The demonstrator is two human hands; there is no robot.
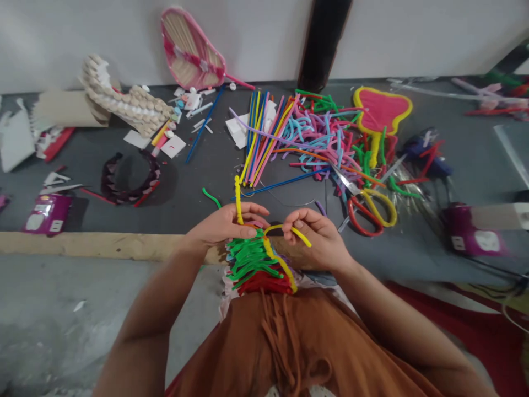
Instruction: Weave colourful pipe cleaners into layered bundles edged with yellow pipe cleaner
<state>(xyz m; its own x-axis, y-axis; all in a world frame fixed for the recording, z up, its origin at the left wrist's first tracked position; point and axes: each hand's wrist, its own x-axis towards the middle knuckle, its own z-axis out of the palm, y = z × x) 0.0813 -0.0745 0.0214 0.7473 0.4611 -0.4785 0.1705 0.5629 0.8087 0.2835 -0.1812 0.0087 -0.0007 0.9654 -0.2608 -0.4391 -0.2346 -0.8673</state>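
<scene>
My left hand is closed on the upper end of a pipe cleaner piece, with green strips across its middle and red ones lower down, lying against my lap. A yellow twisted edge runs along its right side. From the left hand a yellow twisted stem sticks up. My right hand pinches a yellow pipe cleaner, which curves over to the top of the piece near the left fingers. The fingertips of the left hand partly hide the upper end.
Bundled straight pipe cleaners and a tangled heap of short ones lie ahead. Scissors rest to the right, near a pink and yellow fan-shaped piece. A dark braided headband is on the left. The table's front edge crosses before me.
</scene>
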